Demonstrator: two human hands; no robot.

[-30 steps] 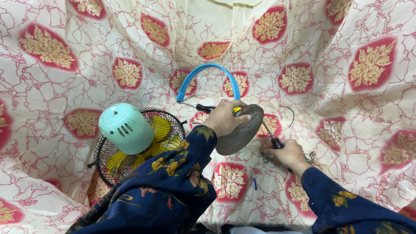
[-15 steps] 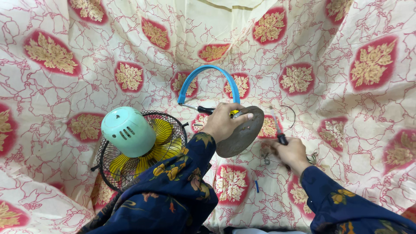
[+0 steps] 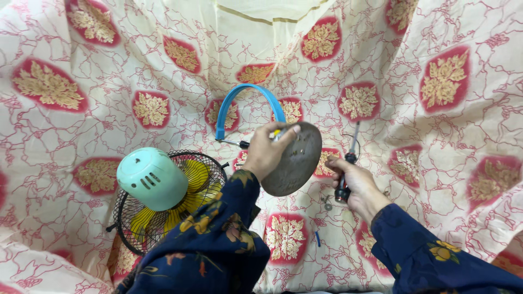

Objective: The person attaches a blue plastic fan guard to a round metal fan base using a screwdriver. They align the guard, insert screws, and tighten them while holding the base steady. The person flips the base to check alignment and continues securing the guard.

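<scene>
Left hand [image 3: 265, 151] is gripping a round rusty disc [image 3: 292, 158], tilting it above the patterned cloth [image 3: 447, 141]. Right hand [image 3: 354, 182] is clamping a screwdriver [image 3: 348, 163], tip pointing up, just right of the disc. Judged step: aligning tool with disc; next, the tip needs seating on a fastener. Fan [image 3: 163, 190] is lying at left, blue band [image 3: 248, 103] behind.
</scene>
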